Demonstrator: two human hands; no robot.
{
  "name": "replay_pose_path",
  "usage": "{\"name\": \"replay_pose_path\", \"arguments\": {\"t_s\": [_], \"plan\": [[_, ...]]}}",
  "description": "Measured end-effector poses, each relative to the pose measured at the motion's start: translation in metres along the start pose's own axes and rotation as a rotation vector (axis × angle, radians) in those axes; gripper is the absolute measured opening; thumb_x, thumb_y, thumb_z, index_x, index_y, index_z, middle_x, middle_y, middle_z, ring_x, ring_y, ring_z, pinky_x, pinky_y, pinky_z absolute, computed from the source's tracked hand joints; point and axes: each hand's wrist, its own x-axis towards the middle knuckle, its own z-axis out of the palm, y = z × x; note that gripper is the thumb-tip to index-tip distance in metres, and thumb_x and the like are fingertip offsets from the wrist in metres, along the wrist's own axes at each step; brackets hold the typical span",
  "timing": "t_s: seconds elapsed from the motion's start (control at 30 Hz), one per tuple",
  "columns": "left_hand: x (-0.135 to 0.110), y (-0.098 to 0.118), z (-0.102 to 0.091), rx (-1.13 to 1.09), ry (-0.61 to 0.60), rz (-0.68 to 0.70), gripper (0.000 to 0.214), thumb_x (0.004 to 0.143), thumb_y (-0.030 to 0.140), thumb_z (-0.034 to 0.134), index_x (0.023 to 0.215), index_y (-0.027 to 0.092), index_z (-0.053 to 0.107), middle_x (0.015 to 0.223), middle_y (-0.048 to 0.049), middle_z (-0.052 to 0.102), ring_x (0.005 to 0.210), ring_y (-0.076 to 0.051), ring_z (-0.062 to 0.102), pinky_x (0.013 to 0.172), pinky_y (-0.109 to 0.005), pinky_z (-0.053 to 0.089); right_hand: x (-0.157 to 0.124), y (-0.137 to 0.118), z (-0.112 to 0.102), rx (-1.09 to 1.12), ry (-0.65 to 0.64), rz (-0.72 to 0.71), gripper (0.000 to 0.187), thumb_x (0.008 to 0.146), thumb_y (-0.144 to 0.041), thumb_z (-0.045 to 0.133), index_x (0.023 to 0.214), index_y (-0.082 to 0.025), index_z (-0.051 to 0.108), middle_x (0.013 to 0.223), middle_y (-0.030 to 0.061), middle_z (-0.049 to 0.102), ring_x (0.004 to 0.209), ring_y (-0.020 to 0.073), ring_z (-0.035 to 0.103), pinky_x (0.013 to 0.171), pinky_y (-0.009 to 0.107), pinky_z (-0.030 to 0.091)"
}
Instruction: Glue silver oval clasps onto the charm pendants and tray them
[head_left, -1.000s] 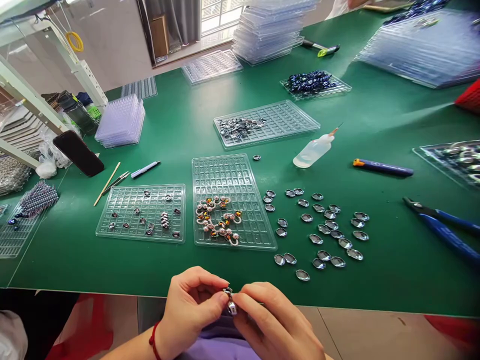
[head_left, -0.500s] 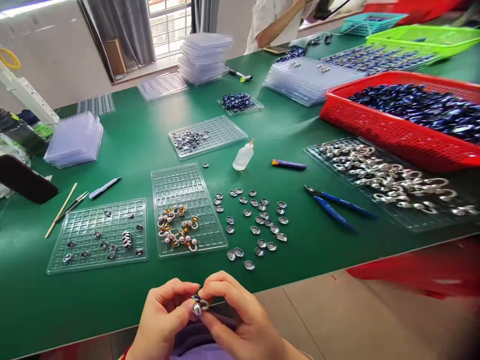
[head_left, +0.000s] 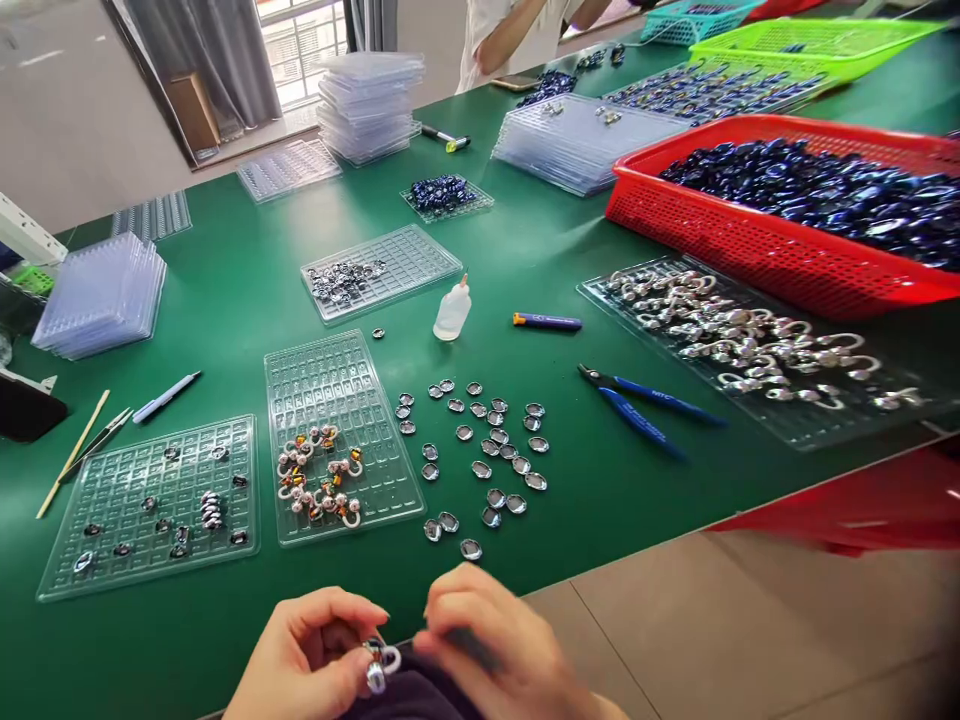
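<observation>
While left hand (head_left: 292,655) pinches the ring (head_left: 376,677), right hand (head_left: 499,645) hovers nearby.

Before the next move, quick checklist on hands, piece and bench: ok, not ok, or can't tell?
1. Silver ring piece pinched in left hand: ok, between thumb and fingers.
2. Right hand clear of the piece: ok, slightly apart.
3. Right hand empty: cannot tell, its fingers are blurred.
4. Squeeze bottle upright: ok.
5. Blue-handled pliers set down: ok.
6. Loose silver ovals contained in a tray: not ok, scattered on the green table.
</observation>
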Motion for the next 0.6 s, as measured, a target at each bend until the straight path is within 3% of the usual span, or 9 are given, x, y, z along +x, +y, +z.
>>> {"name": "replay_pose_path", "arguments": {"t_s": [0.13, 0.3, 0.6], "plan": [[0.007, 0.01, 0.003, -0.032, 0.049, 0.035, 0.024, 0.061, 0.036, 0.087, 0.073, 0.018, 0.078, 0.072, -0.0007, 0.063, 0.056, -0.008, 0.054, 0.055, -0.019, 0.044, 0.008, 0.017, -0.03, -0.273, 0.197, 0.045, 0.014, 0.09, -0.007, 0.054, 0.093, -0.021, 0.057, 0.082, 0.0029, 0.066, 0.077, 0.0152, 0.064, 0.068, 0.026, 0.055], [0.015, 0.013, 0.004, -0.067, 0.078, -0.003, 0.025, 0.061, 0.034, 0.088, 0.071, 0.016, 0.074, 0.068, -0.0021, 0.066, 0.061, -0.011, 0.061, 0.061, -0.02, 0.049, 0.02, 0.022, -0.037, -0.326, 0.085, 0.012, 0.015, 0.091, -0.007, 0.052, 0.094, -0.021, 0.056, 0.087, 0.0043, 0.068, 0.082, 0.0169, 0.064, 0.072, 0.03, 0.056], [0.021, 0.012, -0.002, 0.118, 0.126, 0.125, 0.015, 0.071, 0.03, 0.081, 0.074, 0.017, 0.072, 0.078, -0.0036, 0.066, 0.071, -0.016, 0.066, 0.065, -0.022, 0.055, 0.029, 0.025, -0.027, -0.293, 0.011, 0.027, 0.015, 0.089, -0.005, 0.054, 0.092, -0.02, 0.055, 0.087, 0.0029, 0.068, 0.079, 0.016, 0.061, 0.068, 0.03, 0.053]]}}
